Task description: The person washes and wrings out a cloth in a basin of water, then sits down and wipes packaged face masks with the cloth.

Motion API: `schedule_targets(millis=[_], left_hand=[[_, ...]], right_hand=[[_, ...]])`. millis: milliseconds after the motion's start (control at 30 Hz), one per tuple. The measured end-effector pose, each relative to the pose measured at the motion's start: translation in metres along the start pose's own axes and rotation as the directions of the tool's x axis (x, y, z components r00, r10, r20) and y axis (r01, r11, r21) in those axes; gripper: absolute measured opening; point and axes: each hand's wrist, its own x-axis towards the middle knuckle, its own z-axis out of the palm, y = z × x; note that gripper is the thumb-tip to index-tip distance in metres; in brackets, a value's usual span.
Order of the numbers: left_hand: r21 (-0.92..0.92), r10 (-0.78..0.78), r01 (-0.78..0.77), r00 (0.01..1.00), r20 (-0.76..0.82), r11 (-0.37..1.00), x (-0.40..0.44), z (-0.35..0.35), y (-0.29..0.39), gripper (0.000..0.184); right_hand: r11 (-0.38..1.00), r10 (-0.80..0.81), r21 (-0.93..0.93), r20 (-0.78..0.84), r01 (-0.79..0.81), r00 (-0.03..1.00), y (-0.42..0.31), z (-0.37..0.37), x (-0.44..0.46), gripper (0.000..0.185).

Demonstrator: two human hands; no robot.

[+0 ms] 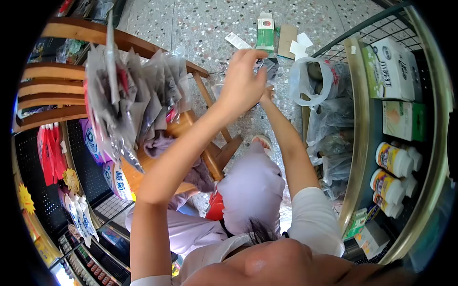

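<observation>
My left hand reaches forward over the floor, its fingers extended and the thumb apart. Nothing shows in its grasp. Just behind and below it, my right hand is mostly covered; the visible fingers look curled, but what they hold is hidden. Around both hands lies a dark, shiny plastic package, partly blocked by my left hand. Whether it touches my right hand I cannot tell. Beyond it on the floor are a green and white box, a white slip and a piece of brown cardboard.
A wooden chair at left carries many grey plastic packets and a purple cloth. White plastic bags stand at right beside a shelf with boxes and bottles. My knee is below my hands.
</observation>
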Motion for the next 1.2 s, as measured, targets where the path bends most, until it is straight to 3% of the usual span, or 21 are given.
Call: schedule_targets(millis=[100, 133, 200, 367, 400, 500, 600, 700, 800, 900, 967, 1000, 1067, 1133, 1200], left_hand=[[0.066, -0.138, 0.14, 0.99, -0.035, 0.988, 0.048, 0.076, -0.043, 0.037], [0.055, -0.264, 0.265, 0.964, -0.027, 0.963, 0.058, 0.094, -0.056, 0.04], [0.032, -0.499, 0.499, 0.867, -0.009, 0.866, 0.073, 0.126, -0.081, 0.047], [0.255, -0.708, 0.685, 0.706, -0.001, 0.683, 0.077, 0.156, -0.16, 0.058], [0.301, -0.753, 0.717, 0.658, 0.006, 0.629, 0.076, 0.157, -0.169, 0.06], [0.291, -0.832, 0.801, 0.554, -0.032, 0.523, 0.066, 0.174, -0.219, 0.068], [0.189, -0.896, 0.893, 0.431, -0.102, 0.408, 0.056, 0.187, -0.248, 0.081], [0.183, -0.904, 0.903, 0.413, -0.11, 0.39, 0.048, 0.191, -0.264, 0.094], [0.168, -0.924, 0.921, 0.37, -0.092, 0.352, 0.051, 0.194, -0.296, 0.101], [0.114, -0.942, 0.943, 0.323, -0.087, 0.313, 0.049, 0.189, -0.303, 0.109], [0.094, -0.956, 0.956, 0.285, -0.077, 0.277, 0.051, 0.188, -0.315, 0.114], [0.182, -0.94, 0.943, 0.307, -0.146, 0.279, 0.05, 0.194, -0.33, 0.122], [0.1, -0.954, 0.958, 0.279, -0.108, 0.269, 0.042, 0.208, -0.377, 0.123], [0.134, -0.955, 0.959, 0.265, -0.133, 0.248, 0.039, 0.209, -0.388, 0.127], [0.208, -0.95, 0.954, 0.255, -0.181, 0.217, 0.037, 0.203, -0.376, 0.132]], right_hand=[[0.966, -0.068, -0.259, -0.21, 0.011, 0.975, -0.002, 0.036, -0.009, 0.14], [0.956, -0.072, -0.292, -0.193, 0.012, 0.979, -0.012, 0.029, -0.023, 0.139], [0.942, -0.127, -0.333, -0.244, 0.04, 0.961, -0.008, 0.035, -0.026, 0.139], [0.956, -0.098, -0.293, -0.258, 0.019, 0.961, -0.008, 0.035, -0.035, 0.13], [0.956, -0.177, -0.285, -0.366, 0.071, 0.914, 0.003, 0.042, -0.035, 0.107], [0.973, -0.163, -0.185, -0.125, 0.138, 0.979, 0.037, 0.036, -0.024, 0.067], [0.963, -0.247, -0.143, -0.145, 0.227, 0.958, 0.059, 0.018, -0.042, 0.048], [0.95, -0.267, -0.192, -0.081, 0.248, 0.96, 0.083, -0.014, -0.068, 0.038], [0.824, -0.558, 0.053, -0.1, 0.564, 0.824, 0.112, -0.052, -0.08, 0.025], [0.701, -0.439, 0.582, -0.103, 0.412, 0.893, 0.099, -0.08, -0.085, 0.027], [0.725, -0.42, 0.581, -0.053, 0.371, 0.906, 0.09, -0.092, -0.062, 0.036], [0.735, -0.411, 0.58, -0.029, 0.35, 0.911, 0.08, -0.093, -0.046, 0.041], [0.625, -0.377, 0.731, -0.026, 0.275, 0.926, 0.05, -0.082, -0.017, 0.049], [0.629, -0.38, 0.652, -0.215, 0.422, 0.9, 0.042, -0.054, 0.036, 0.053], [0.699, -0.38, 0.552, -0.252, 0.454, 0.89, 0.019, -0.046, 0.067, 0.051]])
